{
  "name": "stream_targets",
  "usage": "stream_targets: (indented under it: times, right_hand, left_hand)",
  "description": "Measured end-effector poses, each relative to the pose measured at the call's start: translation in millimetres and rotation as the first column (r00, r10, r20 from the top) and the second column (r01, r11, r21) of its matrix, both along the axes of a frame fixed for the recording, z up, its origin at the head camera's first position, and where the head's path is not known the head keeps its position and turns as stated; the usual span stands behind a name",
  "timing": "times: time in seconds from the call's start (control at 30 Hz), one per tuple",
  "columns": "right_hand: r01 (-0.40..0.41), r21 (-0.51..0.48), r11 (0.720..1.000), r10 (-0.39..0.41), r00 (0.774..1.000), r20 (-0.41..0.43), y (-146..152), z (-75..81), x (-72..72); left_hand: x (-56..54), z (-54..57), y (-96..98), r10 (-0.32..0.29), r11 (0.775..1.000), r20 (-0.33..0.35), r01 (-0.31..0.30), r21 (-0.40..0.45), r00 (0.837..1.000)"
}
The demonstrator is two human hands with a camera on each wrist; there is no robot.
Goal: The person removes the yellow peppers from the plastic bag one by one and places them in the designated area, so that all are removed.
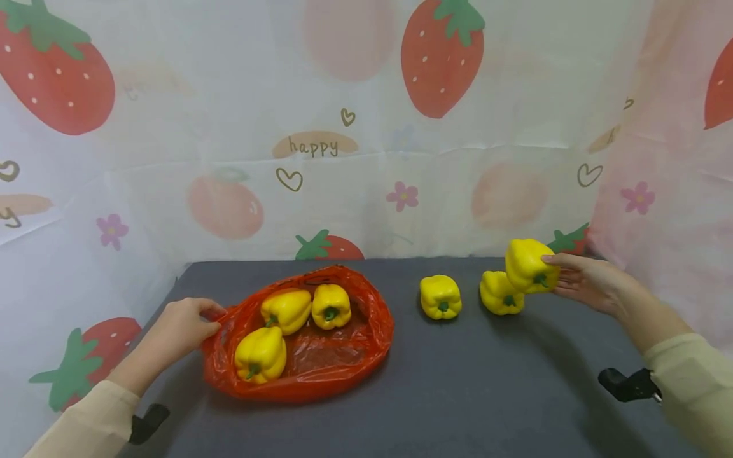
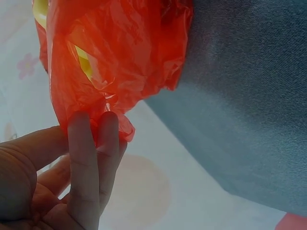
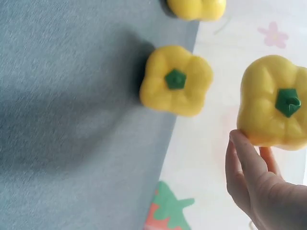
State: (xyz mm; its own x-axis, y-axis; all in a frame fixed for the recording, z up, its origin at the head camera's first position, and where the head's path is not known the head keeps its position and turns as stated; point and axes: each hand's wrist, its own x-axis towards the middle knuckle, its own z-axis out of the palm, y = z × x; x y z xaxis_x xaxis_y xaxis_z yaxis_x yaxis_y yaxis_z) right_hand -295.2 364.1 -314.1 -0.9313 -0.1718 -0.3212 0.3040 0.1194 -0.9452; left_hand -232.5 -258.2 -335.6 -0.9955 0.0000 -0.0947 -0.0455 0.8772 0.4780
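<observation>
A red plastic bag (image 1: 321,388) lies with its mouth spread on the table, and three yellow bell peppers, one of them a bell pepper (image 1: 260,355) near the front, sit inside. My left hand (image 1: 184,327) pinches the bag's left edge; in the left wrist view the thumb and fingers (image 2: 82,158) hold bunched red plastic (image 2: 120,57). On the right, my right hand (image 1: 590,283) holds a yellow bell pepper (image 1: 529,264) above the table by its right side. Partly behind it stands another bell pepper (image 1: 499,296). The right wrist view shows the held pepper (image 3: 268,105) with its green stem.
One more yellow bell pepper (image 1: 439,297) stands on the dark grey table (image 1: 435,394) between the bag and the right-hand peppers. A printed fabric backdrop (image 1: 401,159) hangs behind the table and along both sides. Black straps or mounts (image 1: 627,385) sit at the wrists.
</observation>
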Motion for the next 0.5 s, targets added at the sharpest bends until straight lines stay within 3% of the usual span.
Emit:
stream_targets:
  times: [0.23, 0.5]
  right_hand:
    - [0.012, -0.070, 0.997, -0.011, 1.000, 0.012, 18, -8.3, 1.1]
    - [0.061, -0.085, 0.995, -0.059, 0.998, 0.027, 41, -15.1, 2.3]
  left_hand:
    - [1.1, -1.0, -1.0, -0.006, 1.000, -0.003, 0.006, -0.002, 1.000]
    - [1.1, 1.6, 1.1, -0.015, 1.000, -0.007, 0.015, 0.012, 1.000]
